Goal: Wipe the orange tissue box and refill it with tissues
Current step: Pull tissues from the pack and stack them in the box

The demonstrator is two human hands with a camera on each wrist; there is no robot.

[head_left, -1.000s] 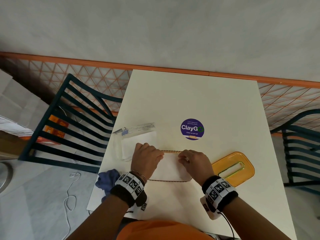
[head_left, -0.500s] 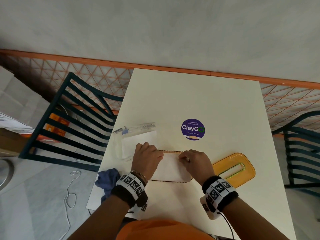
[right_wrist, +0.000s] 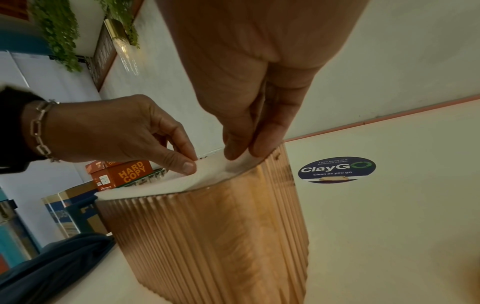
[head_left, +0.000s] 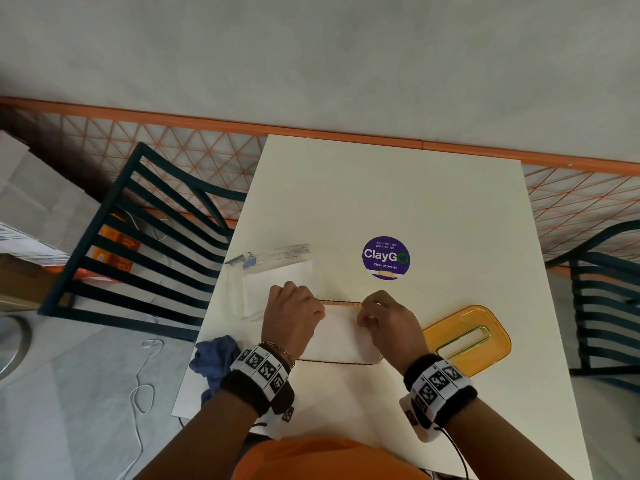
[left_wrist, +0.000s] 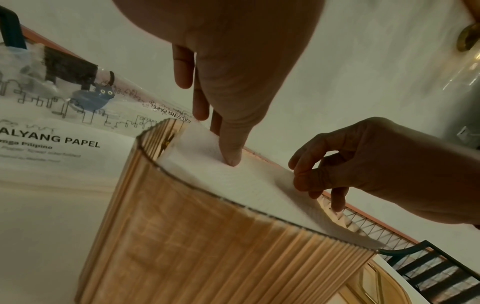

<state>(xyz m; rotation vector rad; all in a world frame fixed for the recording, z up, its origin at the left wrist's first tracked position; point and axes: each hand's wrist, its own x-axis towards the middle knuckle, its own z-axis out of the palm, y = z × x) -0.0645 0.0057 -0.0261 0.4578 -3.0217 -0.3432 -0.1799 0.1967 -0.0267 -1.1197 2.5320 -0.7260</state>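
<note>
Little has moved since the earlier frames – both hands sit on the box top as before, the camera only a touch shifted.

Head view: tissue box (head_left: 341, 332) stands open near the front edge of the white surface (head_left: 433, 202), filled w/ tissues (head_left: 341, 336). Left hand (head_left: 292, 320) and right hand (head_left: 389, 323) bend over its far corners. Orange lid (head_left: 467, 339) lies flat just right of the box, apart from it; blue cloth (head_left: 216, 356) at the left edge; tissue pack (head_left: 273, 278) behind the left hand.

Left wrist view: left fingers (left_wrist: 231, 152) are straight, one tip pressing down into the stack – nothing gripped. Box wall is ribbed, amber, see-through, rigid.

Right wrist view: right fingers (right_wrist: 239, 148) pinch a tissue edge at the box corner, tucking it below the rim; left thumb and forefinger look to nip the sheet too, but I cannot tell for sure.

Handling, my guess: tissues are soft, light, tear easily – press flat w/ fingertips, don't drag. Box is stiff, prob. light and slick; hold it by the ribbed sides. Lid looks like smooth hard plastic w/ a slot; take it by the rim.
</note>
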